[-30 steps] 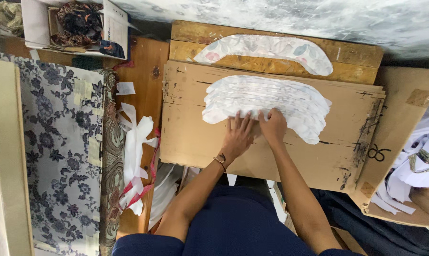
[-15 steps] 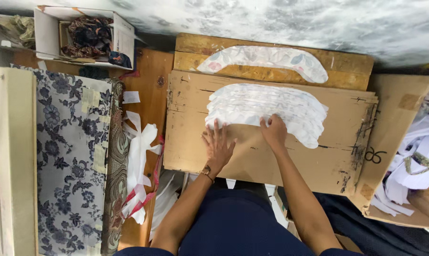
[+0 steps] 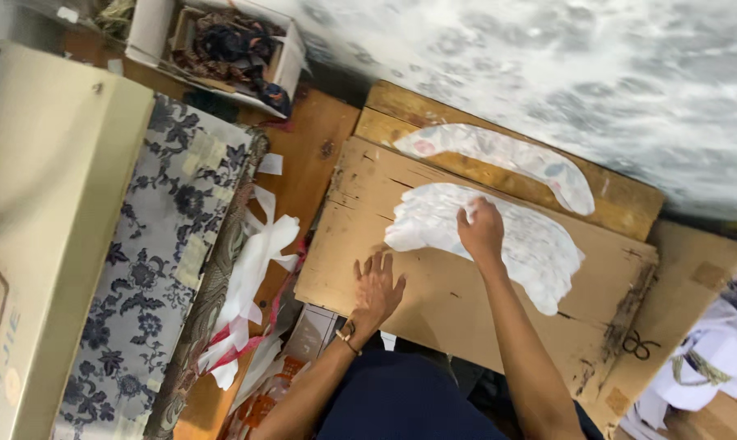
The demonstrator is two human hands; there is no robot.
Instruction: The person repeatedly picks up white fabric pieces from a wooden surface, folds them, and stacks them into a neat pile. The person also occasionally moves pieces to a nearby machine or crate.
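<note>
Head camera looks down on a flat brown cardboard sheet (image 3: 433, 277) laid across the person's lap, and everything else sits in relation to it. On its far half lies a stack of white curved fabric pieces (image 3: 539, 244), crescent-shaped and thin. The right hand (image 3: 481, 230) presses on the stack's left part, fingers curled down onto the top layer; whether they pinch a layer or only press, I cannot tell. The left hand (image 3: 376, 289) lies flat and spread on bare cardboard just beside the stack's near edge, holding nothing. Beyond the cardboard, on a wooden board (image 3: 629, 195), rests a single curved fabric piece with a faint floral print (image 3: 499, 155). Left of the cardboard lie white fabric scraps (image 3: 250, 277) and a grey floral cloth (image 3: 156, 277); further off stands a white box of dark oddments (image 3: 222, 45). The stacked pieces look light, limp and prone to sliding, so lifting one by its edge near the tip seems best
</note>
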